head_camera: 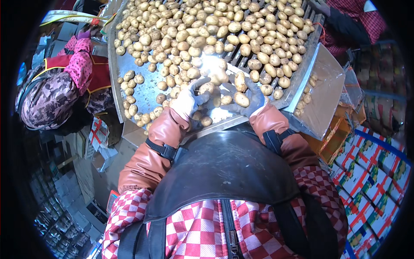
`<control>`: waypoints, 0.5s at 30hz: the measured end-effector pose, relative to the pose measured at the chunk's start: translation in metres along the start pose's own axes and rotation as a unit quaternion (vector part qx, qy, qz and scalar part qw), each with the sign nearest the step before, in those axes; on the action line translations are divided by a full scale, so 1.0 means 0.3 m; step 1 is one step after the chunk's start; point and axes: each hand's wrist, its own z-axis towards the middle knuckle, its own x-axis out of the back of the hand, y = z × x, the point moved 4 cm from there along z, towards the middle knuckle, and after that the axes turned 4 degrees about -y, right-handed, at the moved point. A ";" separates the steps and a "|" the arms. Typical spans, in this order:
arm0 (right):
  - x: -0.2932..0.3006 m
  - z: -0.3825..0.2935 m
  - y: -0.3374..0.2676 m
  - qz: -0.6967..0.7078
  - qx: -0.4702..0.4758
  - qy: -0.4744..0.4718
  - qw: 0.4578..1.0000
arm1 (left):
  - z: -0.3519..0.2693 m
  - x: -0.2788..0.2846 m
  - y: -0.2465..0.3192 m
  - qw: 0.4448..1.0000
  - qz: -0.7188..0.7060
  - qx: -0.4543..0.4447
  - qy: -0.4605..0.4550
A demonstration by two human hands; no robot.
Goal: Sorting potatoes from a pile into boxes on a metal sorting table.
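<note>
Both my hands wear grey-and-white work gloves over the near edge of a metal sorting table (137, 64) spread with potatoes. My left hand (191, 97) curls its fingers and thumb around one potato (207, 87). My right hand (254, 97), palm turned inward, has an upright oblong potato (240, 81) at its fingers and another potato (241, 99) against its palm. Between the hands lie a few more potatoes (226, 100), partly in shadow. A bright glare just beyond my hands washes out the potatoes there.
Dark slats (234, 53) run under the potatoes at the far right. A plastic-lined carton (326, 87) with potatoes stands against the table's right side. Printed cartons (372, 181) are stacked at lower right. One person (55, 94) is at the left, another (351, 22) at the upper right.
</note>
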 end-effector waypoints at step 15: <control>0.140 -0.148 -0.087 -0.058 0.084 0.186 0.977 | -0.033 -0.050 -0.034 0.995 -0.085 0.019 -0.046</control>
